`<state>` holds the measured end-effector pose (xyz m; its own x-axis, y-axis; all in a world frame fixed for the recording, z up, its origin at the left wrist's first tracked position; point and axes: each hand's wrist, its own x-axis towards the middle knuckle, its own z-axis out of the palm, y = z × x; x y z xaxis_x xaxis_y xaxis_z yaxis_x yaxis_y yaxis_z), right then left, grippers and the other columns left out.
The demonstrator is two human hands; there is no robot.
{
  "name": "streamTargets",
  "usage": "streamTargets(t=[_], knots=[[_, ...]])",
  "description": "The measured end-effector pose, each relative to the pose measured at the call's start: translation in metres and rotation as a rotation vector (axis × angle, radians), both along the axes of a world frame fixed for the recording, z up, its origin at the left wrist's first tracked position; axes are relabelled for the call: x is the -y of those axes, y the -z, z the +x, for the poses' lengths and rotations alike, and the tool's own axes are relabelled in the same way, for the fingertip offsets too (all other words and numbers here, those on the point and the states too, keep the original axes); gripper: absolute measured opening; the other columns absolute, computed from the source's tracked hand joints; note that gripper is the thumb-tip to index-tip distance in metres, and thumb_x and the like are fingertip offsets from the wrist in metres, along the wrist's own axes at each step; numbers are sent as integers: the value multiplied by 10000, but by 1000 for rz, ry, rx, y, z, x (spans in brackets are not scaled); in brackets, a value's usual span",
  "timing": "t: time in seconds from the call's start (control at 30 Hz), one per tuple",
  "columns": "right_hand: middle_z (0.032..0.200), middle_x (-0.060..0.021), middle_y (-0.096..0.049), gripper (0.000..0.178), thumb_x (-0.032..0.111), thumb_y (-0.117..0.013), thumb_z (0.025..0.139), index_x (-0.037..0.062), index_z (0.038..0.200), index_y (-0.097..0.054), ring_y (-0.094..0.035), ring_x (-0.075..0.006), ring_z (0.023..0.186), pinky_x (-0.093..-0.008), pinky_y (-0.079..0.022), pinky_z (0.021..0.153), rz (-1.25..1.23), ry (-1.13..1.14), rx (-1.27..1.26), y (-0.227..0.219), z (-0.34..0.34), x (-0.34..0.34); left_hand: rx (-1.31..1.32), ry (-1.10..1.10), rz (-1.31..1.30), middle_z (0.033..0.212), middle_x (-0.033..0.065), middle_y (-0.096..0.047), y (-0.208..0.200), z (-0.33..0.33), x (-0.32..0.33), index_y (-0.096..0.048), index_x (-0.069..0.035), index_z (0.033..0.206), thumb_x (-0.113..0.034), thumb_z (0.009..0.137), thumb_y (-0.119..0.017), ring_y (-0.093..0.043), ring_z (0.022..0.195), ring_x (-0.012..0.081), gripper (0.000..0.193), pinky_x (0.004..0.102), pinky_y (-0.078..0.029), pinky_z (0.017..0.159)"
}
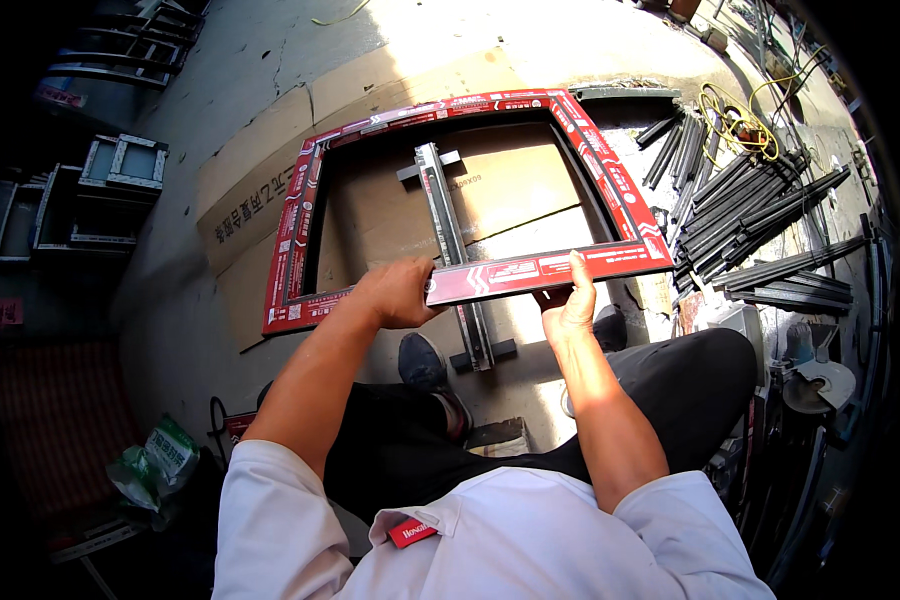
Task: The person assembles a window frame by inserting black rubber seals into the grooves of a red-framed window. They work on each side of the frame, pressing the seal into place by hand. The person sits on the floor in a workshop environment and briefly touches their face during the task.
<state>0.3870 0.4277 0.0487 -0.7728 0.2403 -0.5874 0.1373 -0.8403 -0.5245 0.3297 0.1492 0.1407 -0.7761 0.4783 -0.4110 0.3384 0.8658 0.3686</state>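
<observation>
A large rectangular window frame (510,277), wrapped in red and white printed film, is in front of me with its near bar toward my body. My left hand (400,292) is closed over the near bar, left of its middle. Farther right, my right hand (570,308) grips the same bar, its thumb on top and its fingers hidden underneath. Through the frame's opening shows a long metal bar stand (442,208) with short crosspieces at both ends. Whether the frame rests on this stand, I cannot tell.
Flattened cardboard (250,205) covers the floor under the frame. Dark metal profiles (740,215) lie piled at the right, beside a yellow cable (735,125). A disc-shaped tool (820,385) stands near my right knee. Small frames (123,162) and a green plastic bag (160,458) are at the left.
</observation>
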Motion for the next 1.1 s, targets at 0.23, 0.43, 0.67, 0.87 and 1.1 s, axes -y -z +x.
streamTargets(t=[0.23, 0.43, 0.67, 0.87, 1.1], knots=[[1125, -49, -739, 314, 298, -783, 963, 112, 1201, -698, -728, -215, 1007, -388, -608, 907, -15, -5, -121, -10, -6, -8, 35, 12, -10, 1071, 226, -737, -32, -3, -8, -676, -24, 1117, -384, 854, -864, -694, 1068, 440, 483, 489, -548, 916], [1128, -48, -737, 285, 261, -773, 978, 99, 1198, -695, -730, -215, 1032, -404, -616, 929, -31, -51, -156, -13, -13, -1, 45, -42, -91, 1094, 225, -737, -41, 7, 0, -681, -29, 1139, -370, 868, -857, -687, 1098, 438, 470, 491, -545, 937], [1113, -34, -721, 321, 218, -801, 962, 86, 1231, -684, -728, -201, 1020, -388, -618, 945, -42, -116, -225, -16, -59, 39, -28, -143, -92, 1151, 226, -743, -44, -1, 43, -685, -28, 1199, -391, 891, -844, -686, 1143, 437, 502, 487, -543, 987], [1133, -44, -740, 318, 247, -797, 964, 79, 1215, -698, -723, -217, 1047, -408, -588, 975, -11, -262, -238, -9, -101, 60, -60, -214, -94, 1150, 239, -746, -27, -19, 65, -687, -11, 1188, -423, 904, -838, -684, 1146, 447, 523, 483, -539, 997], [1333, -144, -695, 759, 679, -671, 1018, 72, 1462, -573, -649, -241, 1277, -433, -476, 1137, 325, -319, -253, 29, -76, 52, -9, -261, -50, 1135, 265, -736, -26, -42, 61, -678, 9, 1189, -405, 896, -840, -679, 1139, 459, 532, 496, -532, 988]])
